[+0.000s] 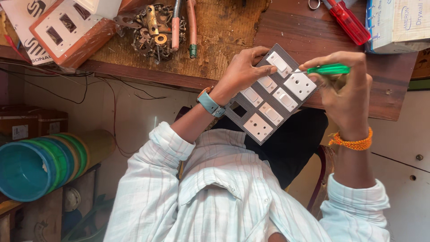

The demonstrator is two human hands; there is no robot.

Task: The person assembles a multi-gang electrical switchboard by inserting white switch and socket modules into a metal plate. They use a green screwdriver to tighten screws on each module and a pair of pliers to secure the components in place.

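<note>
My left hand (244,71), with a blue watch at the wrist, grips the upper edge of a grey switch panel (231,115) that leans on the table edge over my lap. The panel carries several white switches, two white sockets and one empty square hole. My right hand (345,96), with an orange thread band at the wrist, holds a green-handled screwdriver (329,69). Its thin tip points left at the top switch (278,63), close to my left fingertips.
On the wooden table (313,36) lie a red-handled screwdriver (347,20), a cardboard box (398,22), a heap of metal hardware (152,29), pliers (183,27) and an orange switch board (67,29). Stacked coloured plastic tubs (40,161) lie at the lower left.
</note>
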